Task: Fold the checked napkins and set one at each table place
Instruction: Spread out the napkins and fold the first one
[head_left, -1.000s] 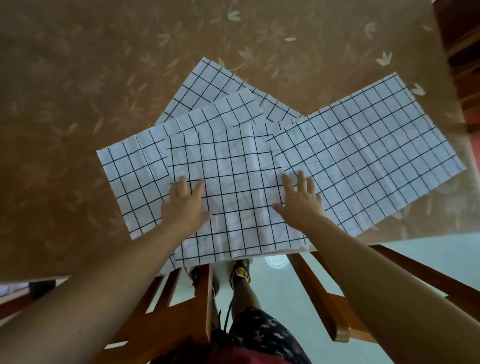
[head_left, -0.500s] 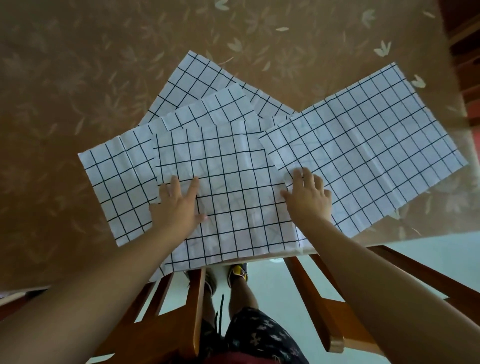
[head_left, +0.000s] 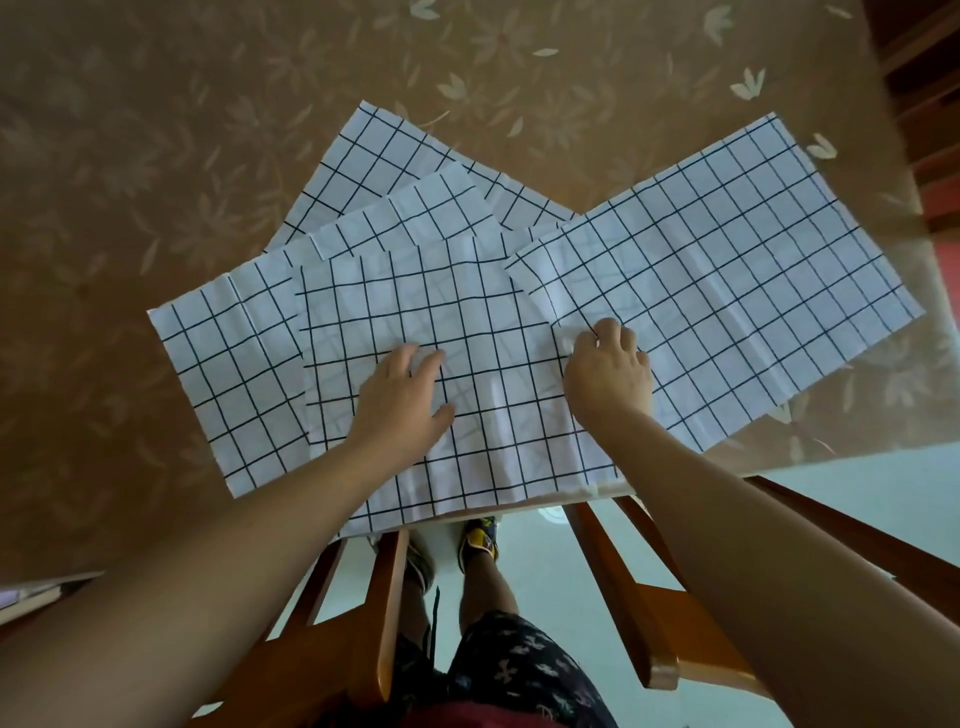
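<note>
Head view, looking down on a table (head_left: 156, 156) under a brown cloth with a pale leaf pattern, near edge running across the lower half. Several white napkins with a dark check spread in an overlapping fan close to that edge, all unfolded. Front napkin (head_left: 441, 322) on top of the pile, squarest to the viewer, its near hem hanging just past the table edge. Left napkin (head_left: 223, 374) partly beneath it, sticking out to the left. Back napkin (head_left: 374, 156) furthest away, tilted, mostly covered, with another corner of checked cloth (head_left: 415, 213) lying between it and the front one. Right napkin (head_left: 727, 270) angled off to the right, its near left corner overlapping the front napkin's right side.

Left hand (head_left: 400, 400) palm down on the front napkin, fingers spread slightly and flat, thumb out to the right, pressing rather than gripping. Right hand (head_left: 608, 374) at the seam where front and right napkins meet, fingers curled together and bunching cloth under the tips; apparently pinching the corner of the right napkin, though hard to tell which layer from this angle.

Below the table edge, wooden chair frames (head_left: 613, 571), pale floor, and a pair of feet in shoes (head_left: 480, 538)
</note>
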